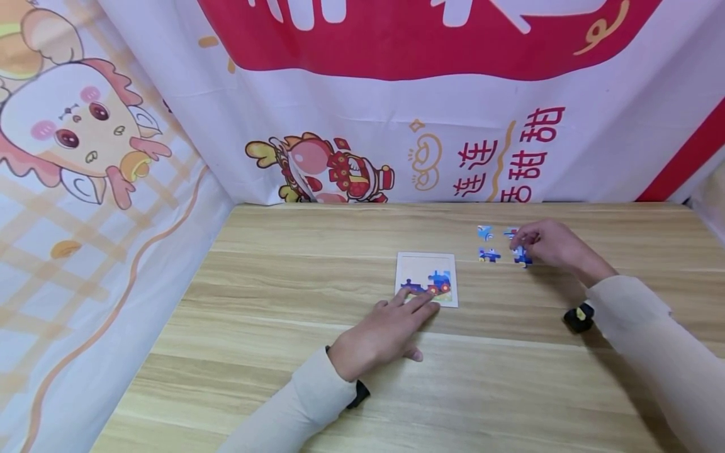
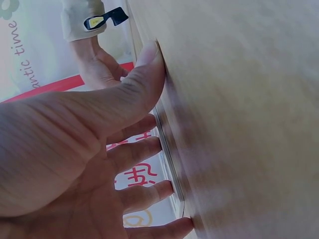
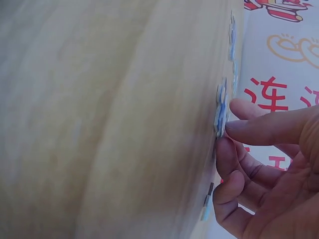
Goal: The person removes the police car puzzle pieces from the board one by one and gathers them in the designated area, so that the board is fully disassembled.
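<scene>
The head camera looks forward and down from above the near side of the train jigsaw frame (image 1: 427, 254), far enough back to span the counter (image 1: 294, 283). The left-wrist camera sits close beside the left grip (image 2: 55, 149), low and turned sideways (wood fills its right side), facing the frame's edge and the right grip (image 2: 102, 69) beyond. The right-wrist camera, also low and sideways, closely faces the puzzle pieces (image 3: 221, 112) right of the frame, which the head view shares.
</scene>
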Motion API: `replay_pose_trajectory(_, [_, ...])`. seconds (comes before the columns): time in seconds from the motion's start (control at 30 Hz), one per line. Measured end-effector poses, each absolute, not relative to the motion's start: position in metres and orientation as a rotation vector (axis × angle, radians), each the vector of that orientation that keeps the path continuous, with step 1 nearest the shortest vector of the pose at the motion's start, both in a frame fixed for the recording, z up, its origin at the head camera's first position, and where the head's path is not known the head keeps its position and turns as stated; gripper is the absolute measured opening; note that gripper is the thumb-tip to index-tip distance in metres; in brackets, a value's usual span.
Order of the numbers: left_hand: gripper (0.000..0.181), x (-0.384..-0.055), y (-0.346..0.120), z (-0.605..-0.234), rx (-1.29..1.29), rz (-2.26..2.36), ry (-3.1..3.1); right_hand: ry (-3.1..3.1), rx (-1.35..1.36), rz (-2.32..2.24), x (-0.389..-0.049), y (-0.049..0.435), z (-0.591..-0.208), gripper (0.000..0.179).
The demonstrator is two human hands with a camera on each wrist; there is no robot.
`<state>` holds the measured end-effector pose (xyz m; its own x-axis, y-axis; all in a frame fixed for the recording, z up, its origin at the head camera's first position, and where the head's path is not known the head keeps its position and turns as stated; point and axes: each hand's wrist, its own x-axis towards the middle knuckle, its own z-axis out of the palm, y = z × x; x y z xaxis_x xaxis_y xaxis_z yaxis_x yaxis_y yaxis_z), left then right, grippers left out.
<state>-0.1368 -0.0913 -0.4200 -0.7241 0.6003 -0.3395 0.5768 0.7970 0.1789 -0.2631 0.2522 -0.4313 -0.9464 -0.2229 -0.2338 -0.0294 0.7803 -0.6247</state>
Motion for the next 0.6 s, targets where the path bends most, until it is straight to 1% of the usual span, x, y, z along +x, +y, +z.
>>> replay_pose_trajectory(0.2, [0.087, -0.137, -0.091, -0.419, 0.888, 0.09, 2.6, 2.688, -0.178, -0.941, -0.261, 0.25, -0.425, 0.03])
replay_pose_trajectory(0.43, [0.088, -0.137, -0.091, -0.418, 0.892, 0.106, 2.6, 2.74, -0.266, -0.925, -0.257, 0.238, -0.417, 0.025])
replay_pose_trajectory(0.6, [0.087, -0.136, -0.091, -0.418, 0.909, 0.104, 2.609, 2.734, -0.331, -0.948, -0.254, 0.223, -0.411, 0.025])
